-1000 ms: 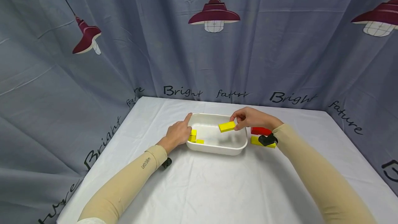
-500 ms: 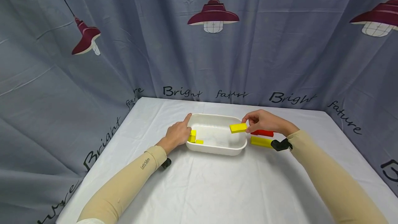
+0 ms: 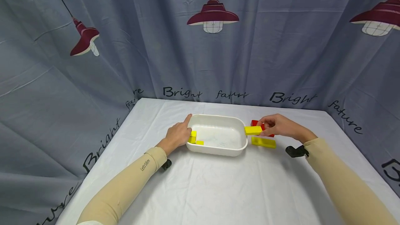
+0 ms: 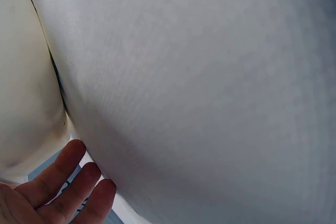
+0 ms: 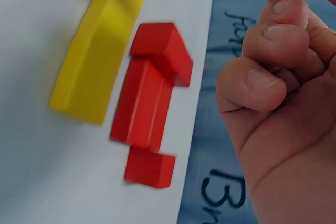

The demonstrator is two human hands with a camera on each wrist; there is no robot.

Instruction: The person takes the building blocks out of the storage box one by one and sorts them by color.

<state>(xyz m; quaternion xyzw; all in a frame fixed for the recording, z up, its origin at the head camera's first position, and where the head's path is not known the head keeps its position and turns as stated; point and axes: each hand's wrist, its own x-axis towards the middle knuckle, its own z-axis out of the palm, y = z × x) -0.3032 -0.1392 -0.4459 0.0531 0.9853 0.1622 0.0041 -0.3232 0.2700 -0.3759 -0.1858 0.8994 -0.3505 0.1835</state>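
Note:
My left hand (image 3: pixel 178 134) rests against the left end of a white tray (image 3: pixel 215 152), index finger straight along its rim. In the left wrist view, three straight fingers (image 4: pixel 71 184) lie near the tray's outer wall. My right hand (image 3: pixel 278 126) pinches a yellow block (image 3: pixel 252 130) between thumb and fingertips, above the tray's right rim. Only this block's end shows in the right wrist view. Below it, a long yellow block (image 3: pixel 263 142) lies on the table. Several red blocks (image 5: pixel 142 100) lie close together beside it, partly hidden by my right hand in the head view.
A few small yellow blocks (image 3: pixel 192 138) sit in the tray's near left corner. White cloth covers the table (image 3: pixel 218 190). A grey-blue curtain (image 3: pixel 175 55) printed with lamps and lettering hangs behind and along the sides.
My right hand has moved right with the yellow block, from over the tray's inside to its right rim. More of the red blocks and the long yellow block shows. My left hand stays put.

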